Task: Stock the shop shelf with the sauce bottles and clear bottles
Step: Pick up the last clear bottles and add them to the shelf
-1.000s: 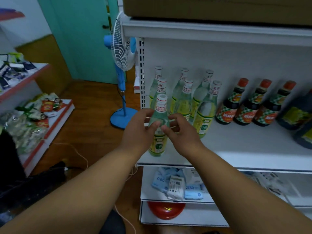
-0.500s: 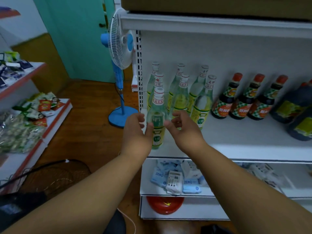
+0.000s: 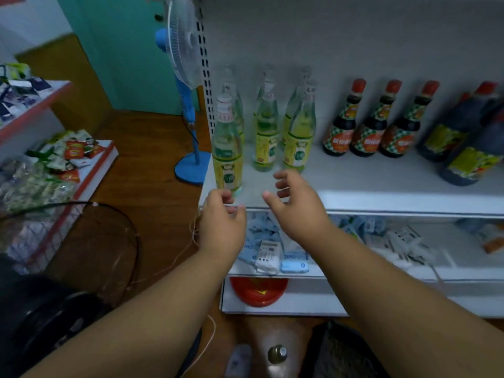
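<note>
— Where are your hands against the white shelf [image 3: 381, 192]?

— Both arms reach forward from the bottom of the view and stop at its front edge. My left hand [image 3: 222, 227] hangs just below the lip at the shelf's left corner, fingers loosely curled and holding nothing; its fingertips are just under the base of the front clear bottle [image 3: 227, 148], and I cannot tell whether they touch it. My right hand [image 3: 296, 203] is beside it, a little further along the edge, fingers spread apart and relaxed, also empty.

— What stands on the shelf?

— Largest first: two big dark jugs [image 3: 469, 148] at the right end, one behind the other. Left of them, three sauce bottles [image 3: 368, 124] with red caps in a row, upright and close together. Left again, the clear bottles with yellow-green labels: the front one alone at the left corner, near the edge, and behind it a blurred cluster [image 3: 283, 126]. I count at least five there, perhaps more hidden.
</note>
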The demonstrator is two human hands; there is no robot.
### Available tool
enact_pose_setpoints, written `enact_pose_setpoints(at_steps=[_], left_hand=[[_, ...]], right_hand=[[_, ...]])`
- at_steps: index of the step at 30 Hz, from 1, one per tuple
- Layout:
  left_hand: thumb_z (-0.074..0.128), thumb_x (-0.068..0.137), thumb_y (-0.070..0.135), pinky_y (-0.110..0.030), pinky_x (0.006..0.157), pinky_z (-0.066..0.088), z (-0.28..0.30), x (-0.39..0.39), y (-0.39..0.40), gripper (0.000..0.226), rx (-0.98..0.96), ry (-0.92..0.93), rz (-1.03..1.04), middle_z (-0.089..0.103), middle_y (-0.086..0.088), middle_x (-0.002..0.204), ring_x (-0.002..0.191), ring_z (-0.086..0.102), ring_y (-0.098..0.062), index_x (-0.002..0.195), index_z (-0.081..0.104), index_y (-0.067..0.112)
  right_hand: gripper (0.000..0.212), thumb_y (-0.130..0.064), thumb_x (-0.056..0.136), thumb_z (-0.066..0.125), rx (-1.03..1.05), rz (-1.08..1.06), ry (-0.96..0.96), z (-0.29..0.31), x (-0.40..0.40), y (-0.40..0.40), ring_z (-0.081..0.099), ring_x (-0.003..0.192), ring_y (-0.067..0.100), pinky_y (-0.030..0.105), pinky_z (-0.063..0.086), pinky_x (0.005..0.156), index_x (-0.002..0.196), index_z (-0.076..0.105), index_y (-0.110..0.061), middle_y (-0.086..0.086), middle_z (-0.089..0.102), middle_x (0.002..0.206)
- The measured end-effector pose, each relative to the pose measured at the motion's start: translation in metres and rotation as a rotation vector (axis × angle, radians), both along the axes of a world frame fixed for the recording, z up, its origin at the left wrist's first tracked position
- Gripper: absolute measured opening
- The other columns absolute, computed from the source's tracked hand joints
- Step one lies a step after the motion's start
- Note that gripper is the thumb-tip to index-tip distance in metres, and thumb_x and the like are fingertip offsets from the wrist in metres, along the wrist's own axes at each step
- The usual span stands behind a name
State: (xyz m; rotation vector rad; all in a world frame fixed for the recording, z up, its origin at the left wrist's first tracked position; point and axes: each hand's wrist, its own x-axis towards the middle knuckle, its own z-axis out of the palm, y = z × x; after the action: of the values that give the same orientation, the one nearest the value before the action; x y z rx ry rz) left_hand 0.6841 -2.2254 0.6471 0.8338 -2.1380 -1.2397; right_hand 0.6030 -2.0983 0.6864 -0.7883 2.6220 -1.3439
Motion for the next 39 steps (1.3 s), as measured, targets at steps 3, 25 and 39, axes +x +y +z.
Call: enact_pose_setpoints(at_steps=[3,25,39], left_hand=[[0.064,0.088,0.020,-0.038,0.081,0.054,-0.034,0.023,0.036,0.028,-0.083,0.009,-0.138,0.055,0.001,0.108,0.089,0.059,-0.012,0.111,0.049,0.024],[0.033,0.066,0.065,-0.053,0.091,0.047,-0.592,0.081,0.092,0.068,-0.283,-0.832,-0.852,0.054,-0.010,0.122,0.113,0.052,-0.035,0.126,0.036,0.032],[0.068,0.062,0.061,-0.050,0.085,0.050,-0.743,0.056,0.100,0.077,-0.116,-0.759,-0.806,0.056,-0.006,0.122,0.104,0.057,-0.028,0.127,0.046,0.028]], right_hand=[[0.039,-0.036,0.090,0.065,-0.025,-0.036,-0.007,-0.030,0.016,0.031,0.058,0.098,0.013,0.036,0.052,0.087,0.124,0.053,-0.021,0.001,0.058,0.115],[0.037,-0.040,0.090,0.065,0.577,-0.158,-0.533,-0.618,0.091,0.143,0.059,0.092,0.026,0.034,0.049,0.074,0.119,0.050,-0.024,0.006,0.055,0.119],[0.011,-0.027,0.082,0.073,0.374,-0.199,-0.574,-0.771,0.081,0.131,0.062,0.077,0.015,0.024,0.044,0.064,0.078,0.064,-0.021,-0.002,0.066,0.084]])
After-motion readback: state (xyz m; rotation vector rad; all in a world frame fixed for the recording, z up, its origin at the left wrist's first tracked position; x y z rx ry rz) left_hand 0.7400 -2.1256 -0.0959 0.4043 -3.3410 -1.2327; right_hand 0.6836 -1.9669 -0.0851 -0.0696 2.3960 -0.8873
